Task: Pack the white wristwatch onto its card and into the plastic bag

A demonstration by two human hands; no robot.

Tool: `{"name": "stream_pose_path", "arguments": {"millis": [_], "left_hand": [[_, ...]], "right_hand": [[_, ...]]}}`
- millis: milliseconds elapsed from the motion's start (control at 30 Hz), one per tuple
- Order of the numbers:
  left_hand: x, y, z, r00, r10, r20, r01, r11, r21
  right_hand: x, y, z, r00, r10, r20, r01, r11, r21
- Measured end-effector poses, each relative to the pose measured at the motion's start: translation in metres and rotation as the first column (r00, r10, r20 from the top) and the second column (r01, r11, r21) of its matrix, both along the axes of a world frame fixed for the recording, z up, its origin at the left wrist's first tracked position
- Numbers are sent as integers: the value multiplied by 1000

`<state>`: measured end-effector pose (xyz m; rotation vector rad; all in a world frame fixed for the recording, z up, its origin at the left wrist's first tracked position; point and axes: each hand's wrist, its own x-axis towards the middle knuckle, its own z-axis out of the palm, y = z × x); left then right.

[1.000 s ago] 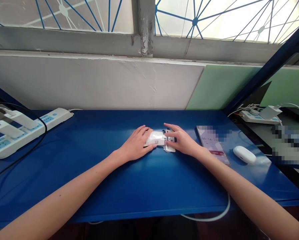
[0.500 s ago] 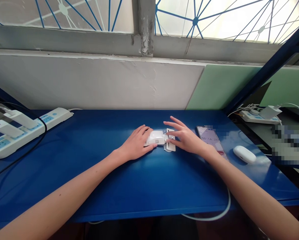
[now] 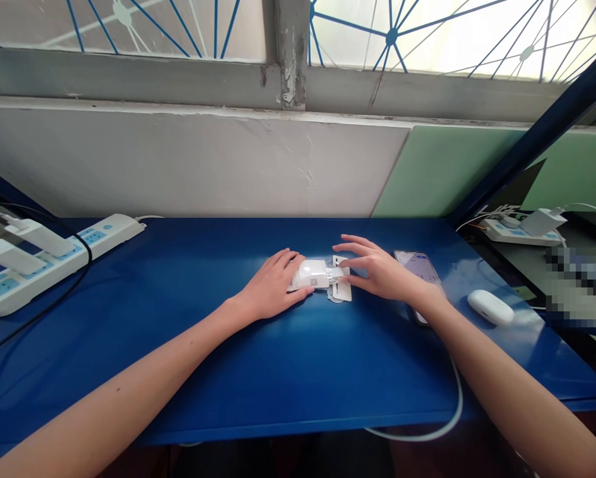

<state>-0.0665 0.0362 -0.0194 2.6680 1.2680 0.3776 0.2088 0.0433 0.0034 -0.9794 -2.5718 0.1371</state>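
A small white item in clear plastic packaging lies on the blue desk, a square printed code on its face. My left hand is closed over its left end, with fingers along the far edge and thumb along the near edge, hiding that end. From its right end a pale translucent strip reaches toward my right hand. My right thumb and index finger close in on that strip, while the other fingers are stretched out above. Beneath these fingertips a white card with dark slots lies crosswise.
A phone lies partly behind my right forearm, with a white earbud case to its right. At left a long power strip holds plugged-in chargers and a black cable. A white cable loops over the front edge.
My right hand has shifted slightly right, away from the package, and more of the pale strip shows between them. My left hand has stayed in place.
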Motion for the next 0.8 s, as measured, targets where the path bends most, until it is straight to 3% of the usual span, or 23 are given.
{"name": "stream_pose_path", "arguments": {"millis": [433, 700, 800], "left_hand": [[0, 0, 0, 1000, 2, 6, -2, 1000, -6], [1, -1, 2, 1000, 6, 4, -6, 1000, -4], [1, -1, 2, 1000, 1, 8, -1, 1000, 0]], "right_hand": [[13, 2, 10, 1000, -13, 11, 14, 992, -126], [7, -1, 3, 995, -96, -17, 93, 988, -124], [-1, -4, -2, 997, -75, -5, 74, 990, -122]]}}
